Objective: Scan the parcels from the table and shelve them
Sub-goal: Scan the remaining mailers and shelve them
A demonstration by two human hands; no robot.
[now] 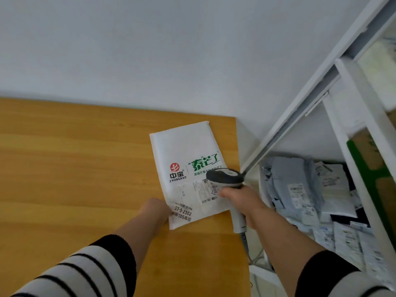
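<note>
Fingers of the right hand (240, 198) curl round the handle of a barcode scanner (227, 179), a full grip with the thumb toward the head; the scanner's grey head hangs over the printed labels on a white parcel (188, 163), and its pale handle and cable run back past the wrist. The left hand (155, 210) holds the parcel at its near left corner, the edge of the envelope covering the fingertips, so how far those fingers close cannot be told exactly, though they appear pinched on the corner. The parcel itself is a flat white padded mailer with a red logo, green lettering and barcode stickers; it sits at the far right corner of the wooden surface (75, 168), tilted slightly, its near end raised in the left hand. Right of the parcel, just beyond the surface's edge, stands a white metal shelf (351, 86), and on its low level lies a heap of bagged parcels (304, 189) in grey and white. Striped sleeves (85, 269) cover both forearms nearest the camera.
</note>
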